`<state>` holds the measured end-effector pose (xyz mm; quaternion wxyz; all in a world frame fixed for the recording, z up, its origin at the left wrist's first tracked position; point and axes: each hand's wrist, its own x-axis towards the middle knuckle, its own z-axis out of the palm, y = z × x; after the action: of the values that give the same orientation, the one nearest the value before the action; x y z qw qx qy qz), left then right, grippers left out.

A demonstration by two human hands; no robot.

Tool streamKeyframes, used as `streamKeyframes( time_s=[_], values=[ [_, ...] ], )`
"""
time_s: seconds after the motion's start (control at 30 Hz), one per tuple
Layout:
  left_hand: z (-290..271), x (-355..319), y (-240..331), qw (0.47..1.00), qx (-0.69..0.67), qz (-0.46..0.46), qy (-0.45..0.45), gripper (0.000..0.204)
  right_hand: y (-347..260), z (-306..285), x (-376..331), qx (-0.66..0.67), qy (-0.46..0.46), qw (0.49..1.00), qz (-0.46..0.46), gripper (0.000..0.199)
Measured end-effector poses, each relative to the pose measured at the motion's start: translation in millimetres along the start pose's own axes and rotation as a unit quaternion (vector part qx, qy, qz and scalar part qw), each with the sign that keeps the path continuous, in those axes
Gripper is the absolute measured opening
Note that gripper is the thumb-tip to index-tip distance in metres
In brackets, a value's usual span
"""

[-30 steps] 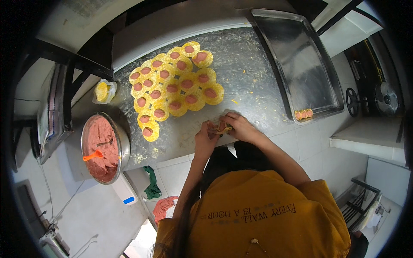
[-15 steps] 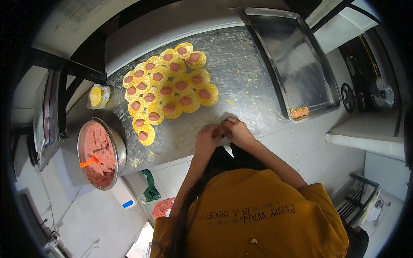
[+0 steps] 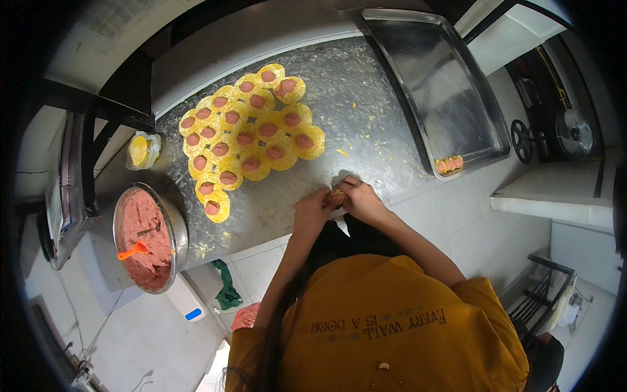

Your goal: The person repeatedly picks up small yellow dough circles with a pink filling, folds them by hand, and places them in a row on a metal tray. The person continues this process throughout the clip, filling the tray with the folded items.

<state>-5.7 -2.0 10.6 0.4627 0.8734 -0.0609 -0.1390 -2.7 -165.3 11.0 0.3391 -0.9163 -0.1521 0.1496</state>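
"Where is the dumpling (image 3: 337,198) held?"
"Between the left hand (image 3: 314,205) and right hand (image 3: 362,196), pinched by both; its shape is partly hidden."
"What looks done?"
"Only a short row of shaped pieces (image 3: 449,164), placed in the tray (image 3: 441,85) to the grip's right."
"And what is left?"
"Much, it seems: beyond the grip, leftward, many meat-topped wrappers (image 3: 256,134) are spread unfolded; farther left, the bowl (image 3: 179,230) is well filled with meat (image 3: 149,225)."

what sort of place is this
Probably a food-preparation kitchen: yellow rounds topped with pink filling lie on a worktop, with a bowl of pink paste at left and a metal tray at right.
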Motion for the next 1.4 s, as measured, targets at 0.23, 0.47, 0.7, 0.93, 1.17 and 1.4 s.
streamKeyframes(
  time_s=[0.23, 0.47, 0.7, 0.93, 1.17, 1.4],
  values=[
    [-2.2, 4.3, -2.9, 0.999, 0.032, -0.003, -0.042, 0.024, -6.7, -4.6, -1.2, -0.052, 0.156, 0.984, -0.066, 0.03],
    [2.4, 10.2, -6.3, 0.995, 0.021, 0.097, -0.003, 0.023, -0.8, -0.3, -2.6, -0.005, 0.076, 0.997, 0.008, 0.032],
    [4.1, 15.7, -6.5, 0.995, 0.001, 0.1, -0.028, 0.022, 4.7, -0.1, -0.1, -0.023, 0.103, 0.994, -0.031, 0.032],
    [3.3, 20.6, -4.0, 0.994, 0.025, 0.109, -0.009, 0.024, -3.2, -3.4, 0.9, -0.036, 0.142, 0.989, -0.015, 0.022],
    [5.6, 22.8, -4.2, 0.996, -0.038, 0.073, -0.033, 0.024, 5.5, -5.6, 2.3, -0.005, 0.11, 0.993, -0.041, 0.018],
    [-1.1, 19.6, -8.9, 0.996, -0.084, 0.022, -0.026, 0.029, 12.5, -5.6, 4.6, -0.051, 0.083, 0.993, -0.064, 0.03]
  ],
)
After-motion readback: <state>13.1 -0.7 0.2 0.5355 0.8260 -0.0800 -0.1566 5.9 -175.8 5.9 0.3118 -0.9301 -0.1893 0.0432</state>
